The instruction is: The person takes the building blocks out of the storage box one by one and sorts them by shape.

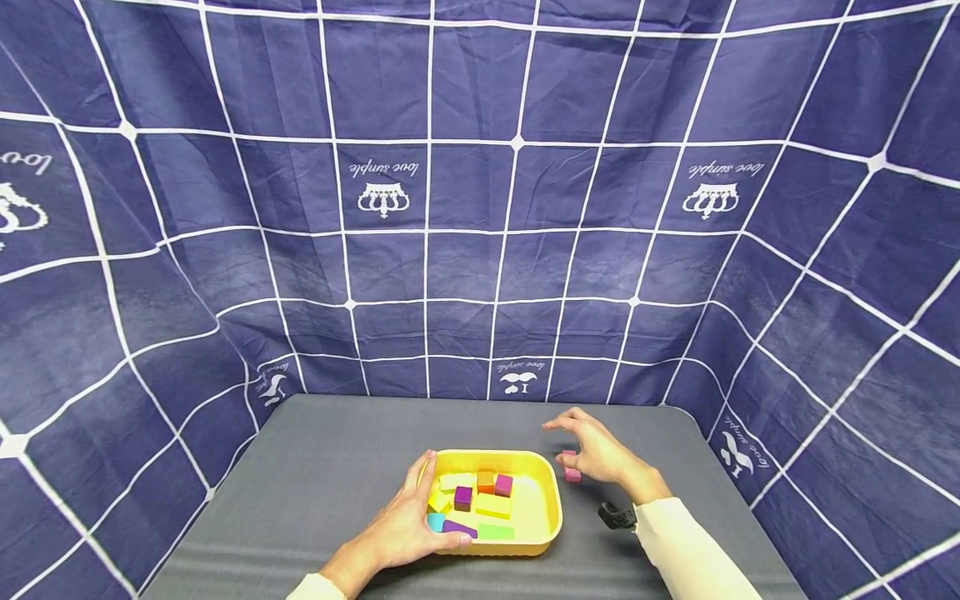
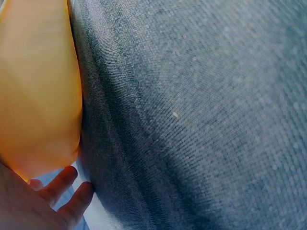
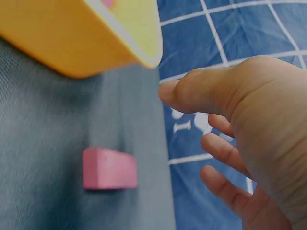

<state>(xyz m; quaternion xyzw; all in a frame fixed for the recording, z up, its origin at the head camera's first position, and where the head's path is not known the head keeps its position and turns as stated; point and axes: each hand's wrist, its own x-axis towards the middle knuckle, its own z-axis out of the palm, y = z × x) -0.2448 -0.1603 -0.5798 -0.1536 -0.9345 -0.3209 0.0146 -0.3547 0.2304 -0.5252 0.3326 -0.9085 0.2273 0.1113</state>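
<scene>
My left hand (image 1: 405, 521) rests against the left side of the yellow tray (image 1: 546, 487), fingers extended along its wall and near rim, thumb at the near edge. The fingers are straight and curl round nothing. In the left wrist view, the tray's outer wall sits directly beside my palm on the grey worktop (image 1: 322, 475).

My right hand (image 1: 600, 450) hovers above the worktop, just right of the tray's far right corner. Its fingers are spread and loosely bent, and it holds nothing. A pink block (image 1: 572, 473) lies on the worktop directly below this hand, just beside the tray and apart from it. In the right wrist view the pink block (image 3: 109, 168) lies flat, clear of my thumb and fingers (image 3: 223, 149).

The tray contains several blocks: an orange block (image 1: 486, 481), a magenta block (image 1: 503, 484), a purple block (image 1: 462, 497), a green block (image 1: 496, 531) and pale yellow pieces. A black strap (image 1: 617, 516) is worn at my right wrist.
</scene>
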